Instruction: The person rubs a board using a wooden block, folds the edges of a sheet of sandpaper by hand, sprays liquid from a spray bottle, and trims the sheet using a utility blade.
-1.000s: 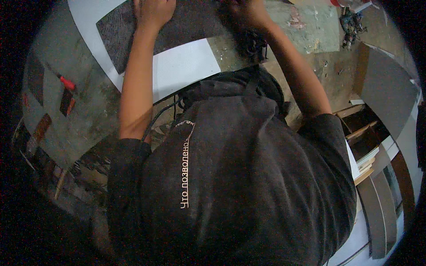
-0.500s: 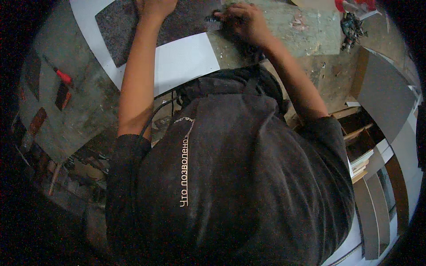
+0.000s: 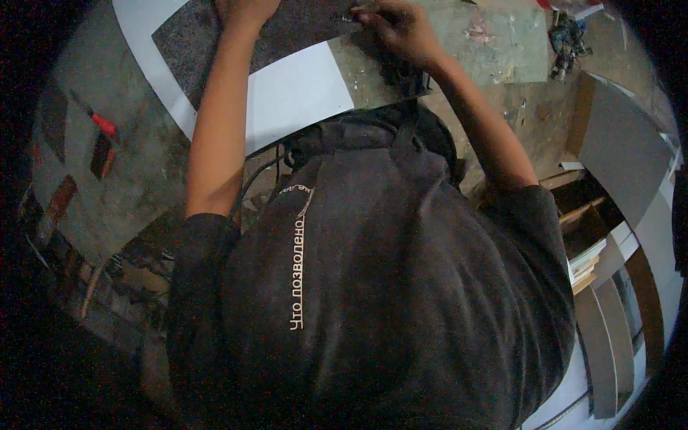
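A dark, speckled sheet [image 3: 301, 32] lies over a larger white sheet [image 3: 297, 93] on the worn worktop. My left hand [image 3: 247, 10] rests on the dark sheet at the upper edge of the picture, its fingers mostly cut off from view. At the dark sheet's right edge is my right hand [image 3: 398, 30]. Its thumb and fingers are bent together around something small and dark that I cannot make out. Shadow hides the space under this palm.
A red-handled tool [image 3: 104, 125] lies at the left. Crumpled dark material [image 3: 566, 46] sits at the far right of the worktop. Grey panels [image 3: 623, 143] and an open wooden compartment box [image 3: 584, 215] stand to my right. A black bag-like bundle [image 3: 358, 132] is against my waist.
My right hand has shifted slightly farther from me, and less of the dark object at its fingertips shows. The left hand has moved only a little.
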Tool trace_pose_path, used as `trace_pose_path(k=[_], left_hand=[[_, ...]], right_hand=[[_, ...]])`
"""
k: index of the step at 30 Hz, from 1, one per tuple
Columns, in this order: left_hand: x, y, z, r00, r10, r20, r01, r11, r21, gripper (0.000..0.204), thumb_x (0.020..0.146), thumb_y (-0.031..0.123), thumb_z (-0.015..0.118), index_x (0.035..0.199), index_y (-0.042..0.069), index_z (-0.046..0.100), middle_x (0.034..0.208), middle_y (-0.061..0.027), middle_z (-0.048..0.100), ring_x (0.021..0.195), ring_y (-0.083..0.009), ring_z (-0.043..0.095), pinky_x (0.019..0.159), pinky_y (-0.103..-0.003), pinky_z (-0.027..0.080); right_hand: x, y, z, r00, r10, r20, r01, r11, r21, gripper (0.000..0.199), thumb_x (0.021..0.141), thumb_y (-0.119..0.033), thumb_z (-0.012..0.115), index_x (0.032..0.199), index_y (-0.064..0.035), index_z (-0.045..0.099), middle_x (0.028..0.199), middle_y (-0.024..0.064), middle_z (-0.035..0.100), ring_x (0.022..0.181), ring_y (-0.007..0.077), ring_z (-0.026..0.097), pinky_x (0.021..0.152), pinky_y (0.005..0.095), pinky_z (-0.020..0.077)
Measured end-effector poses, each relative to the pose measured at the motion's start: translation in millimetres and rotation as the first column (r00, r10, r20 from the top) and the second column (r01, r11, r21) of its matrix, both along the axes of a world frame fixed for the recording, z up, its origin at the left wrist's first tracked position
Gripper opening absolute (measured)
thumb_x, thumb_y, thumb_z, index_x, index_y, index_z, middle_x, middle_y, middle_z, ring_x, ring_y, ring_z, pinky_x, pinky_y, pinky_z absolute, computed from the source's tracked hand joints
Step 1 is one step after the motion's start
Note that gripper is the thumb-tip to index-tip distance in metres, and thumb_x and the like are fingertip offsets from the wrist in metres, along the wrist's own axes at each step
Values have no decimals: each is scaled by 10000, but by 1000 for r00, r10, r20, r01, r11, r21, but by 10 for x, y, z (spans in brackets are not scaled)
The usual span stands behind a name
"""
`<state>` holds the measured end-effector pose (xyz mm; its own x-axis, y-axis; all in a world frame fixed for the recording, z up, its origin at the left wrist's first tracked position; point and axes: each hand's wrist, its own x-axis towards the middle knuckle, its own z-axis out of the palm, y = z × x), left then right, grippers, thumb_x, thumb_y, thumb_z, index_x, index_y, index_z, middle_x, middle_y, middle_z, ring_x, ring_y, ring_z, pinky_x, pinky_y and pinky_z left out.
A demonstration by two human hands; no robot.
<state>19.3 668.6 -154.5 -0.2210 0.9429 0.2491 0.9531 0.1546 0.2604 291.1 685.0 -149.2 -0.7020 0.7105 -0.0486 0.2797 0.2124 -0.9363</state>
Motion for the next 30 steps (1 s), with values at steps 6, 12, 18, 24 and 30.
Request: trace_pose_path(k=[6,12,18,24,30], left_hand=[[23,26,68,1000,14,7,-14,1000,-10,436,1027,311,429,1430,180,533,1568,-99,398,1466,-319,321,1179,-625,158],[18,28,25,1000,23,16,-23,1000,10,437,1019,310,444,1423,176,541,1562,-104,406,1464,-324,322,1174,-635,157],[13,37,74,1000,13,8,-13,1000,20,432,1005,297,473,1409,165,552,1553,-109,417,1460,-325,330,1166,-647,175],[25,25,54,1000,15,12,-15,1000,21,431,987,305,510,1387,157,574,1540,-120,434,1444,-338,353,1161,-649,190],[16,-71,64,995,-96,-11,97,994,51,412,973,322,552,1341,148,617,1467,-111,524,1394,-329,427,1157,-623,223]], right_hand=[[-95,-42,108,986,-162,33,163,986,-30,169,928,-86,622,1041,-16,726,970,180,711,903,260,679,775,387,517],[41,51,13,972,-15,233,-57,953,299,181,903,-145,666,1014,-18,732,952,188,709,872,339,674,762,409,518],[133,31,-96,999,36,-39,-38,997,-74,96,872,23,673,940,-25,721,1039,91,753,988,192,705,910,316,540],[203,225,-88,986,159,-48,-160,987,-32,85,936,-78,692,961,-1,719,1044,86,750,970,155,688,891,320,540],[352,153,99,979,-195,-65,180,965,-192,155,932,-104,710,1047,-2,726,1030,60,739,935,137,673,873,296,526]])
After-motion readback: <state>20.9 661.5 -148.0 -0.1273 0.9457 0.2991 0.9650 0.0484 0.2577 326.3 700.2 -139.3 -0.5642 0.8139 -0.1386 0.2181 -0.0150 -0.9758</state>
